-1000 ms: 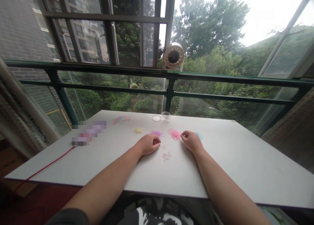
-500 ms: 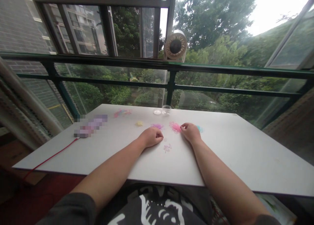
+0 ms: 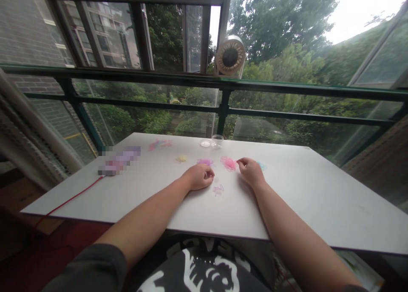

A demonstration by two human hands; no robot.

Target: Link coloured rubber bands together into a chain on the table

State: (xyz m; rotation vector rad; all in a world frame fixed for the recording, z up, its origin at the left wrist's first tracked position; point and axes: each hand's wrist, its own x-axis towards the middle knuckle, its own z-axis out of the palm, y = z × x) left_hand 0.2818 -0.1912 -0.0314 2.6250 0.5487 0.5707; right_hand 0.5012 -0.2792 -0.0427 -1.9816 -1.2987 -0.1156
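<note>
My left hand (image 3: 200, 177) rests on the white table with fingers and thumb pinched; what they hold, if anything, is too small to name. Just beyond it lies a purple pile of thin bands (image 3: 205, 161). A loose light-purple cluster (image 3: 218, 190) sits to its right, nearer me. My right hand (image 3: 250, 171) has its fingertips together at the right edge of a pink pile (image 3: 228, 163); anything between them is too small to make out. A blue pile (image 3: 262, 165) shows partly behind that hand.
Farther back are a clear round container (image 3: 217, 142) and its lid (image 3: 205, 143). A yellow pile (image 3: 182, 158) and a multicoloured pile (image 3: 160, 145) lie left. A blurred purplish object (image 3: 119, 160) has a red cable (image 3: 73, 194). A fan (image 3: 230, 57) stands by the railing.
The view has shifted slightly. My right fingertips are a little farther from the middle of the pink pile. My left hand stays almost in place, still pinched.
</note>
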